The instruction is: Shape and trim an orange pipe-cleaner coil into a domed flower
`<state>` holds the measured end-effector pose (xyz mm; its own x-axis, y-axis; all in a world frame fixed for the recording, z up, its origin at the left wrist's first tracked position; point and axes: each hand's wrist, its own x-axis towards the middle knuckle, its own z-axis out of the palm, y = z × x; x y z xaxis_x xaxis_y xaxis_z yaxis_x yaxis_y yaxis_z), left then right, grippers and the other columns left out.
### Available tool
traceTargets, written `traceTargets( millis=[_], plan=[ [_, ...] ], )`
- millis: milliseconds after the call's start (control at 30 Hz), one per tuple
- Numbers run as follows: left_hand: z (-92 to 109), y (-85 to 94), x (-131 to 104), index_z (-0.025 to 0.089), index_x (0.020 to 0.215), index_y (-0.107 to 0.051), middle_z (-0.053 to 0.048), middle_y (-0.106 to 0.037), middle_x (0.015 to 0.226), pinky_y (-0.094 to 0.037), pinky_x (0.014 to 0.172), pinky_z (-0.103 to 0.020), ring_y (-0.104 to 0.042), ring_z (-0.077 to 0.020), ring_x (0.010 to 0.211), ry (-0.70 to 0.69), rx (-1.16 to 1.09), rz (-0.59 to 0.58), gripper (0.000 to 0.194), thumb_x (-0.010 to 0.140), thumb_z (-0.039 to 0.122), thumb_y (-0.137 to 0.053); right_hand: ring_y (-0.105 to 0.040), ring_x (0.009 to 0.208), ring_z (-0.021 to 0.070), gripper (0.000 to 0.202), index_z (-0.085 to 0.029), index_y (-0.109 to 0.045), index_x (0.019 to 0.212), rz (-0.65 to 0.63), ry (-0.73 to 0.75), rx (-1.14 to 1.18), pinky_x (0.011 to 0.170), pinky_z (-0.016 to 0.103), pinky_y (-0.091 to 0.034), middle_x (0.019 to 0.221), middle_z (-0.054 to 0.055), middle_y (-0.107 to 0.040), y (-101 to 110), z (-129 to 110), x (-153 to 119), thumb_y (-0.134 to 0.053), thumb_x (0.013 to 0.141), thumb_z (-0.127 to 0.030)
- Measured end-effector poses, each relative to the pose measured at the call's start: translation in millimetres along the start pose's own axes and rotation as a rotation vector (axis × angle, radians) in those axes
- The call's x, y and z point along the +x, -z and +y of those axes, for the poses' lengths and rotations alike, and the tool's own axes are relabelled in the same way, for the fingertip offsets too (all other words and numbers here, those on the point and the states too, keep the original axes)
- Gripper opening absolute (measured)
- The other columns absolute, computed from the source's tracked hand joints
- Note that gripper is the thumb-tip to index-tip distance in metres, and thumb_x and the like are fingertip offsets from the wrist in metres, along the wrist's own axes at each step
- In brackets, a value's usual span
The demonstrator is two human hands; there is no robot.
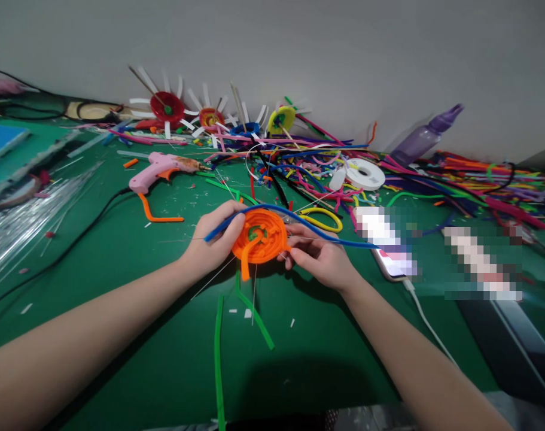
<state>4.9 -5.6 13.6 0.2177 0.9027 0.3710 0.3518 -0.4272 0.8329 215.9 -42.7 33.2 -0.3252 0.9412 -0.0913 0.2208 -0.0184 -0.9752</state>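
Observation:
Between my two hands is a round orange disc (274,236) of coiled pipe cleaner with a green centre, thin wires sticking out around it. My left hand (216,233) grips its left edge, the thumb on its face, and a blue pipe cleaner (308,222) runs from that hand over the top of the disc to the right. Fingers of my right hand (319,254) are closed at the disc's right edge, by a short orange end; the blue strand passes above them. Green pipe cleaner strips (219,359) hang or lie below the disc.
A pink glue gun (160,169) lies at the left with its cord. Finished-looking coiled discs with white strips, such as a red one (167,108), stand along the wall. Behind are loose pipe cleaners, a white spool (366,175) and a purple bottle (422,139). A phone (386,245) charges at the right.

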Motion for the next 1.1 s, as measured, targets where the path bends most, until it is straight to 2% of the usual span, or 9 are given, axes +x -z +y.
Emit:
traceTargets(
  millis=[367,533,900,1100],
  plan=[
    [-0.9,-0.3,1.0,0.016,0.084,-0.06,0.0,-0.063,0.074,-0.045,0.062,-0.022,-0.056,-0.0121,0.068,0.039,-0.027,0.008,0.02,0.089,0.029,-0.046,-0.065,0.068,0.0131,0.014,-0.02,-0.059,0.08,-0.056,0.012,-0.075,0.074,0.031,-0.058,0.079,0.004,-0.069,1.7,-0.7,-0.6,-0.056,0.078,-0.034],
    [-1.2,0.0,0.5,0.017,0.082,-0.059,0.0,-0.062,0.074,-0.045,0.064,-0.023,-0.056,-0.0128,0.069,0.05,-0.033,0.002,0.019,0.088,0.03,-0.046,-0.064,0.065,0.0108,0.015,-0.019,-0.059,0.077,-0.048,0.026,-0.057,0.071,0.029,-0.057,0.085,0.004,-0.068,1.0,1.8,-0.8,-0.056,0.079,-0.033],
    [-1.5,-0.7,1.7,0.018,0.082,-0.059,0.0,-0.063,0.075,-0.046,0.064,-0.024,-0.056,-0.0133,0.07,0.066,-0.03,0.004,0.02,0.088,0.03,-0.045,-0.062,0.062,0.0097,0.018,-0.018,-0.058,0.089,-0.048,0.012,0.008,0.068,0.028,-0.056,0.082,0.002,-0.065,-0.3,2.8,-0.9,-0.057,0.079,-0.033],
    [-1.9,-0.6,1.2,0.018,0.081,-0.059,0.0,-0.063,0.076,-0.046,0.065,-0.024,-0.056,-0.0133,0.071,0.061,-0.044,-0.003,0.02,0.089,0.031,-0.045,-0.063,0.063,0.0097,0.016,-0.018,-0.059,0.077,-0.045,0.031,-0.041,0.069,0.029,-0.057,0.091,0.005,-0.067,0.7,3.3,-1.5,-0.057,0.08,-0.033]
  ],
)
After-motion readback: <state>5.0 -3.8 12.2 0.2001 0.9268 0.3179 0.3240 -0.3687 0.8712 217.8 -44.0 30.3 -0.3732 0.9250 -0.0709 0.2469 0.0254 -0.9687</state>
